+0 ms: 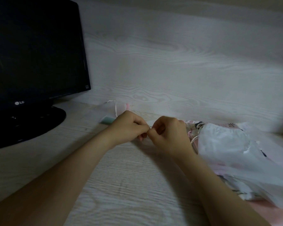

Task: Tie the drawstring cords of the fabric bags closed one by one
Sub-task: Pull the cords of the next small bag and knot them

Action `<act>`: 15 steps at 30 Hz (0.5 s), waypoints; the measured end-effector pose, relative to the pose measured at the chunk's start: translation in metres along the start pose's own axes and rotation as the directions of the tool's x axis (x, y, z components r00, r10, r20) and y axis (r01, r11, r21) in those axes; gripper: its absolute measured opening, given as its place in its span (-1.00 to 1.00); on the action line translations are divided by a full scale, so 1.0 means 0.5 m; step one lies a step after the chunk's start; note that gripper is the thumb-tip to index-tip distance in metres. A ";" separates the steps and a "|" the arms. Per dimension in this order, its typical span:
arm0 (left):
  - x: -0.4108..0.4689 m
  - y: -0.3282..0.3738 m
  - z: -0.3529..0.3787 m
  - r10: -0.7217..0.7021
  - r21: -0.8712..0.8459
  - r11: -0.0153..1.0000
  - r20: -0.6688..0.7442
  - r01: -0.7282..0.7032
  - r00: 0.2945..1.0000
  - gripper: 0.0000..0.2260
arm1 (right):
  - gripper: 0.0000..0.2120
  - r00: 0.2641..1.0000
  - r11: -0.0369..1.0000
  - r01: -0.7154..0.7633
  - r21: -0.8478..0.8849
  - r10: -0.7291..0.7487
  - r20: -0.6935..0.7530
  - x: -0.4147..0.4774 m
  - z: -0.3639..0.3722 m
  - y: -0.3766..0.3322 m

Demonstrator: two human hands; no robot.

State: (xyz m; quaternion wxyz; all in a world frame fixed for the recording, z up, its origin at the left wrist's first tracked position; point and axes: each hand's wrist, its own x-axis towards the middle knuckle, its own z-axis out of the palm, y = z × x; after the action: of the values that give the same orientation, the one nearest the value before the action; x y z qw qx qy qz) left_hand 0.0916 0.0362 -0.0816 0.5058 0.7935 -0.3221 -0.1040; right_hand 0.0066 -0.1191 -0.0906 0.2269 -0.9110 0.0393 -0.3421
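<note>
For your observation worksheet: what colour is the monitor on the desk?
The monitor is black; it shows best in the head view.

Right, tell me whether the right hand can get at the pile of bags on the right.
Probably yes: the pile of bags lies just beside the right hand, nothing between them, though that hand now pinches a cord.

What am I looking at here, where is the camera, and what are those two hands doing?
No machine here: a person wears one camera on the head, looking down at their own bare arms. The left hand and right hand meet over a pale wooden desk, each pinching a thin cord between them; its bag is mostly hidden. A dark monitor stands on the left. A sheer pouch lies behind the hands, and a heap of light bags lies on the right.
</note>
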 end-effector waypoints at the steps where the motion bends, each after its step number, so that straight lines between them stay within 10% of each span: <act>1: -0.001 0.001 0.000 -0.006 -0.009 1.000 0.002 0.006 1.000 -0.84 | -0.86 1.000 1.000 0.008 -0.002 -0.008 -0.006 0.001 0.000 0.000; 15: 0.000 0.009 -0.005 -0.065 -0.120 0.991 -0.038 0.060 0.997 -0.88 | -0.93 0.982 0.980 0.190 0.054 -0.188 -0.032 0.007 0.006 0.010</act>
State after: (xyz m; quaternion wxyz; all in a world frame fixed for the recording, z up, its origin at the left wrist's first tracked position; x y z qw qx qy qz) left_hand 0.0911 0.0366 -0.0764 0.5550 0.7738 -0.2796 -0.1223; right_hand 0.0116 -0.1232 -0.0928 0.2186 -0.8991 -0.0542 -0.3754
